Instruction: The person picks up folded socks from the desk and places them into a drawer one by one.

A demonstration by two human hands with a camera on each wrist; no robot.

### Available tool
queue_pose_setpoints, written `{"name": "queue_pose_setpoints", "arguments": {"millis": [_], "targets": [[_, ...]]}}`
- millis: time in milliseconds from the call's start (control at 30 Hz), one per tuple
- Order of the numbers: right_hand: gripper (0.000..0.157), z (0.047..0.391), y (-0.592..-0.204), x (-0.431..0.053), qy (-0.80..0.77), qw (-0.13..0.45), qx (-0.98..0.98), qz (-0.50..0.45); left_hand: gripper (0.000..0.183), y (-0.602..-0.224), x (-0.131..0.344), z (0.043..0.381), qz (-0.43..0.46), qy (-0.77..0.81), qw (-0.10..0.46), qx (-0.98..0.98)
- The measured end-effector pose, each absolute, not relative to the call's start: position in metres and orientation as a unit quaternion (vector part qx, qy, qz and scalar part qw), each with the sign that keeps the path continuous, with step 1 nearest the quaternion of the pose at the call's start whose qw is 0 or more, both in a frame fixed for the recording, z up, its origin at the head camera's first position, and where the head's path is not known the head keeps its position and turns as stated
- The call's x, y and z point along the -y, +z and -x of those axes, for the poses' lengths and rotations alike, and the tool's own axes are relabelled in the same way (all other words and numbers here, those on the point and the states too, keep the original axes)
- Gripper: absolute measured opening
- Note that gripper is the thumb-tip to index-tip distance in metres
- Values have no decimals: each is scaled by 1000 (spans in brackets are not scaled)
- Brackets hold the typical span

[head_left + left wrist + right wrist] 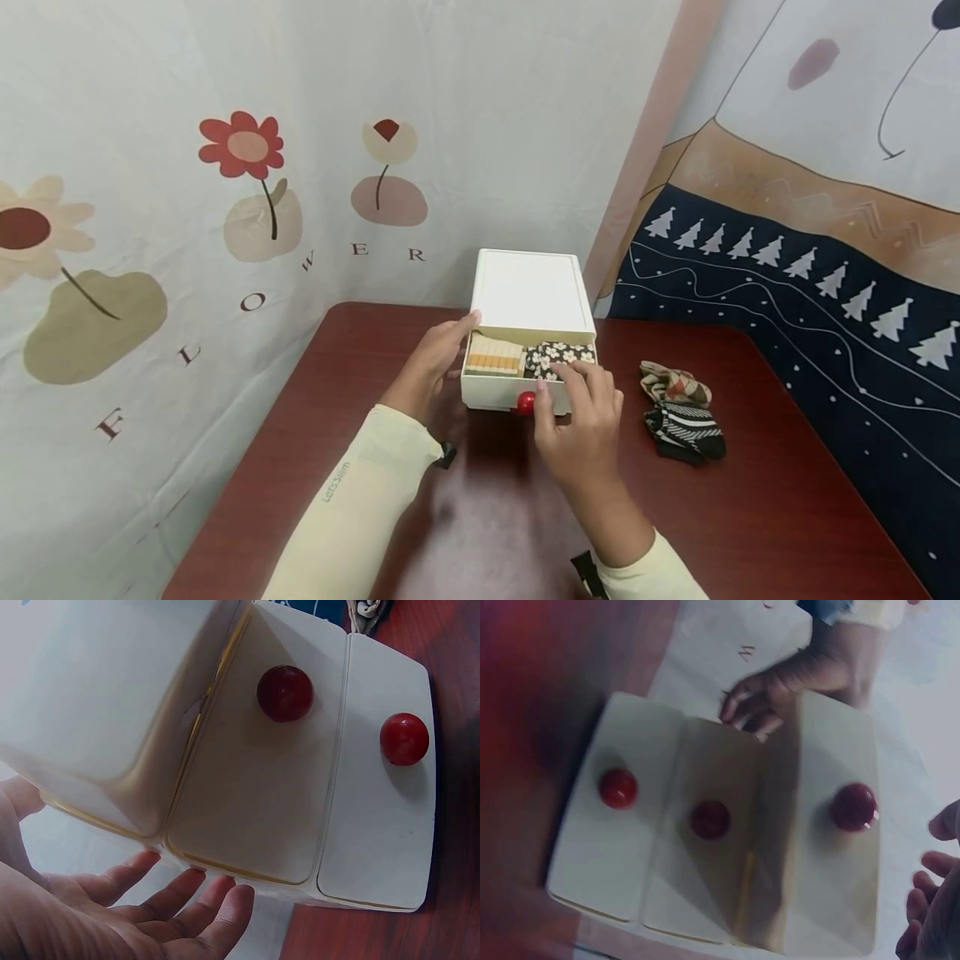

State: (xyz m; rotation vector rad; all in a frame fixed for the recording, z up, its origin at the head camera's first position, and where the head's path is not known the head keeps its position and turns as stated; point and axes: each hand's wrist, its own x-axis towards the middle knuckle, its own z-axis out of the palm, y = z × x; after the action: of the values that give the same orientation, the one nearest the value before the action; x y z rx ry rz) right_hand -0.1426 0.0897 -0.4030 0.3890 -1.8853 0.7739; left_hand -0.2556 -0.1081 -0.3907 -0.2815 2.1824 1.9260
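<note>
A small white drawer unit [534, 287] stands on the table with its top drawer [487, 395] pulled out. Folded cloth items lie inside: a cream and yellow striped one [495, 357] at left and a black one with white flowers [542, 360] at right. My left hand [435, 360] touches the unit's left side, its fingers extended along it in the left wrist view. Over the drawer's front right edge is my right hand [583, 425], fingers loosely bent, thumb near the red knob [526, 403]. Whether its fingertips touch the floral cloth I cannot tell.
To the right on the dark red table [750, 517] lie a patterned beige sock bundle [675, 385] and a black-and-white striped one [686, 432]. Two lower drawers with red knobs [285, 693] are shut. Printed curtains [465, 108] hang behind the table.
</note>
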Motion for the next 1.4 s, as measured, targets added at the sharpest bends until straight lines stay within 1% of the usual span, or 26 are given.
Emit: {"name": "queue_pose_setpoints", "arguments": {"millis": [100, 300, 400, 567, 833, 1000, 1133, 1400], "targets": [[23, 140, -412, -84, 331, 519, 774, -149, 67, -391, 109, 256, 97, 653, 109, -743], [36, 135, -426, -77, 346, 486, 795, -113, 68, -391, 109, 257, 93, 654, 108, -743], [39, 136, -433, -75, 338, 471, 809, -98, 68, -391, 110, 257, 88, 656, 108, -742], [38, 138, -442, -72, 321, 461, 822, -91, 68, -392, 110, 256, 82, 656, 107, -743], [25, 143, -448, -71, 317, 476, 814, -98, 67, -392, 109, 256, 84, 658, 106, -741], [23, 148, -447, -71, 319, 474, 815, -99, 67, -391, 110, 255, 84, 663, 109, -736], [23, 153, -444, -71, 324, 459, 822, -90, 67, -392, 110, 255, 90, 667, 115, -731], [25, 166, -433, -72, 333, 404, 850, -67, 73, -390, 111, 257, 95, 664, 124, -731]]}}
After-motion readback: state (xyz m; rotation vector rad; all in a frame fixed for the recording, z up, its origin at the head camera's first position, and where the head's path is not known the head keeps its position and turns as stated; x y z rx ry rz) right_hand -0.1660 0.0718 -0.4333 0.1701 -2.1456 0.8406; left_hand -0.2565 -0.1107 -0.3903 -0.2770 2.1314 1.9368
